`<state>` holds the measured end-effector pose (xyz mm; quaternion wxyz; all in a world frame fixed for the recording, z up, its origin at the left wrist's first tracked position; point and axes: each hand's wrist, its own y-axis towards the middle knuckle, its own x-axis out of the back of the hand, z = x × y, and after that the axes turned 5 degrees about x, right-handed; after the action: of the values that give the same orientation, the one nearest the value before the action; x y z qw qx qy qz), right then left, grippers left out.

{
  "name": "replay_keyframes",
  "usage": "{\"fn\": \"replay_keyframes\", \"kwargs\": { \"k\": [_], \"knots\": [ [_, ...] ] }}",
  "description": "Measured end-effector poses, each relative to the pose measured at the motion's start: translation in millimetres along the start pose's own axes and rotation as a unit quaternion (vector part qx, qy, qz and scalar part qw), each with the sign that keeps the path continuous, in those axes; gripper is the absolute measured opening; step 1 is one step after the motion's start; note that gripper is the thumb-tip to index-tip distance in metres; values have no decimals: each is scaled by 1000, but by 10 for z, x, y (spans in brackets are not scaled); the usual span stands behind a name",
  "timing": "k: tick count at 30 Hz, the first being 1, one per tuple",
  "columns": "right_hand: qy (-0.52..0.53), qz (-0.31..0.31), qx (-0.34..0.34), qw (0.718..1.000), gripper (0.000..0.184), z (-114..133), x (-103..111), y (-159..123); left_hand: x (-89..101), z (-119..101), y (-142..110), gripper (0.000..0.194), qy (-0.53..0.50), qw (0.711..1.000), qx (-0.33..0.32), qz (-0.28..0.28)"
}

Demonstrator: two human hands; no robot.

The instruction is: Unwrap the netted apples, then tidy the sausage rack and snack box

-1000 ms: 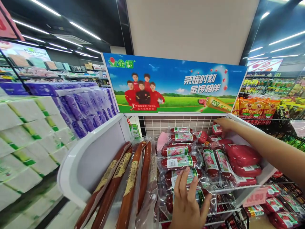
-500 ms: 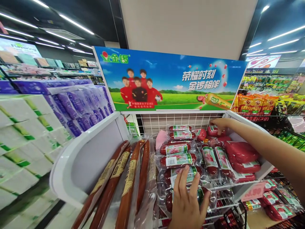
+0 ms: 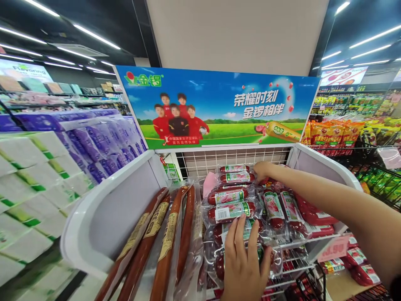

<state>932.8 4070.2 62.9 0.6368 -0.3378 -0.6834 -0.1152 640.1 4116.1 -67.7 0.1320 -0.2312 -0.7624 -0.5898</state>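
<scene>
Left hand [image 3: 246,261] loosely spread over sausage packs [image 3: 233,212], clasping none, perhaps steadying them; right hand [image 3: 265,170] at twelve o'clock from it, fingers hidden, hold cannot be told.

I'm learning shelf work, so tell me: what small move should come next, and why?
Perhaps a nudge from the right-hand grip to even up the rearmost cylindrical, dark-red sausages in clear plastic. It is close beside their ends, which look uneven, while the left-hand grip is spread over the front sausages.
</scene>
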Motion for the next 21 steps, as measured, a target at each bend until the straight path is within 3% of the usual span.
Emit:
{"fn": "replay_keyframes", "kwargs": {
  "k": [2, 4, 7, 9, 12, 17, 21],
  "knots": [
    [-37, -10, 2, 999, 41, 16, 70, -37, -30, 8, 22, 36, 9, 1000, 7, 9],
    [-64, 0, -5, 998, 48, -127, 232, -141, -55, 14, 42, 34, 17, 1000, 14, 18],
    [-79, -5, -28, 996, 68, -558, 488, -364, -72, 9, 61, 33, 23, 999, 13, 41],
    [-89, -24, -59, 994, 82, -862, 526, -493, -71, 3, 62, 31, 21, 999, 15, 44],
    [-90, 4, -117, 989, 93, -1141, 331, -581, -70, 4, 54, 29, 12, 999, 14, 42],
    [-63, 54, -134, 988, 111, -1141, -61, -545, -66, 10, 44, 27, 1, 999, 8, 42],
    [-64, -16, -72, 995, 90, -1056, -121, -521, -26, -6, 60, 25, 4, 998, 10, 55]
  ]
}}
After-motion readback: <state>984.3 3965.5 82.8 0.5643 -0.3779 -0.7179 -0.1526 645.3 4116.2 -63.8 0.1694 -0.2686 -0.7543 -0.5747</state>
